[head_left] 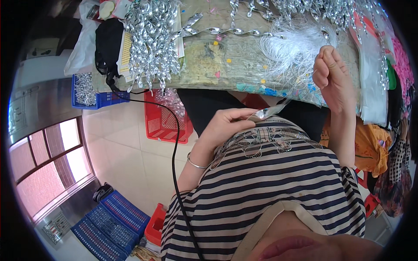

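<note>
In front of my body, below the table's near edge, my left hand [228, 126] pinches a shiny silver twisted ornament [262, 114] between thumb and fingers. My right hand [334, 77] is raised at the right end of the table, its fingers curled together; whatever they hold is too fine to make out. Beside it lies a loose tangle of clear-white threads [291, 48]. A strand of silver spiral ornaments [237, 31] stretches across the worn tabletop [244, 67]. To the left, a thick bunch of similar silver spirals [152, 43] hangs over the near edge.
A black cable [175, 152] runs from a black pouch [109, 43] down past my left arm. Red [167, 126] and blue [109, 100] crates with silver pieces stand below the table. Clear plastic sheets [373, 82] hang at the right, above an orange cloth bag [370, 145].
</note>
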